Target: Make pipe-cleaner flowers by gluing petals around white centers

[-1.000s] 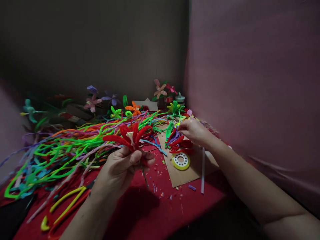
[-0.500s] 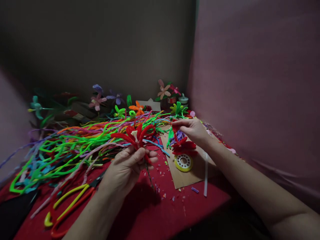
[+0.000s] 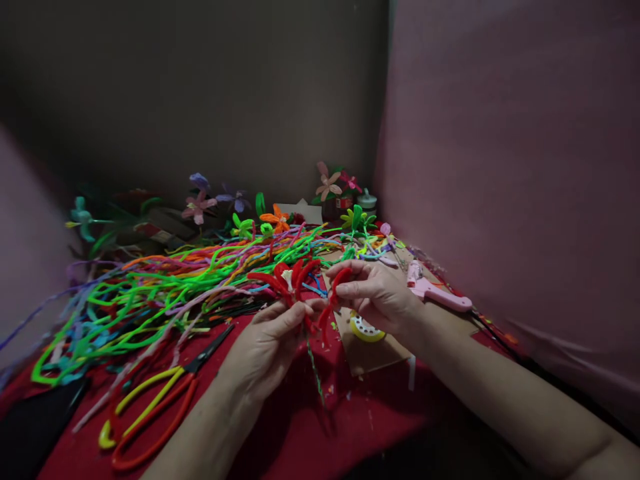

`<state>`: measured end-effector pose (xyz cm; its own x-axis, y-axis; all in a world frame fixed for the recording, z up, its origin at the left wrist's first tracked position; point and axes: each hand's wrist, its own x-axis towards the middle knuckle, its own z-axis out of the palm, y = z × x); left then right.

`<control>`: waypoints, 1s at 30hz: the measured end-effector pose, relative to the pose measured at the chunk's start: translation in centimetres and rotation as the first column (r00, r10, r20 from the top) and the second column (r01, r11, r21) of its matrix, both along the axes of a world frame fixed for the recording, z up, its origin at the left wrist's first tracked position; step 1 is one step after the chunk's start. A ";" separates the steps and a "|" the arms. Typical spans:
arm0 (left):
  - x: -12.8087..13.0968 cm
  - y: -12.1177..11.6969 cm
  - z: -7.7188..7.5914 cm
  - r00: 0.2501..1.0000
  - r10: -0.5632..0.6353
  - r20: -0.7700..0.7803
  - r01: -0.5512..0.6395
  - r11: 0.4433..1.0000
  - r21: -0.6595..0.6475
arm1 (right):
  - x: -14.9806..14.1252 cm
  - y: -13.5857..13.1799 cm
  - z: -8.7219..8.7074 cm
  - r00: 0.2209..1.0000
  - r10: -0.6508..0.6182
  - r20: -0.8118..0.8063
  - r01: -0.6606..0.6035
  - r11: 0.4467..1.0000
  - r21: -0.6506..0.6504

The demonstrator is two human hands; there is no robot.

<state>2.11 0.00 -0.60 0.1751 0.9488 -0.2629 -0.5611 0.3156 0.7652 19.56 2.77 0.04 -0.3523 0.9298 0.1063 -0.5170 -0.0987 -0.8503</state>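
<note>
My left hand point(image 3: 277, 340) is closed around the base of a red pipe-cleaner flower point(image 3: 285, 277), with a pale cream centre and a thin green twisted stem hanging below the fingers. Between the thumb and fingers of my right hand point(image 3: 377, 297) is a red pipe-cleaner petal point(image 3: 339, 287), held upright close to the flower's right side. The lower ends of the petal come near my left fingertips; I cannot tell whether they touch. Behind my right hand, a roll of yellow tape point(image 3: 367, 331) is partly hidden.
Scissors point(image 3: 155, 407) with yellow and red handles lie at left, beside a large heap of coloured pipe cleaners point(image 3: 200, 273). A pink glue gun point(image 3: 445, 293) lies right of my right wrist. Cardboard point(image 3: 375, 360) lies on the red cloth point(image 3: 350, 433). Finished flowers point(image 3: 327, 183) stand at the back.
My right hand has moved left and towards me from the red pieces on the cardboard, bringing a red petal to the flower. My left hand has shifted slightly right with the flower.
</note>
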 end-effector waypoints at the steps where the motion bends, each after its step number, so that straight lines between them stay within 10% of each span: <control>1: 0.1 -0.1 0.1 1.000 -0.009 0.006 0.009 1.000 -0.012 | -0.2 -0.1 -0.1 1.000 0.004 0.013 -0.004 1.000 0.014; 12: 0.2 -0.6 0.2 0.998 -0.055 -0.016 0.055 0.998 -0.026 | -0.3 -1.2 -0.1 0.924 -0.188 0.334 0.012 0.885 0.466; 18: 0.0 -0.6 0.1 0.990 -0.135 -0.047 0.136 0.991 0.015 | -0.4 -2.4 -0.2 0.740 -0.571 0.355 0.011 0.538 0.843; 30: 0.5 -1.2 0.1 0.963 -0.259 -0.078 0.262 0.965 0.029 | 0.2 -3.2 -1.1 0.638 -0.769 0.044 -0.010 0.049 0.999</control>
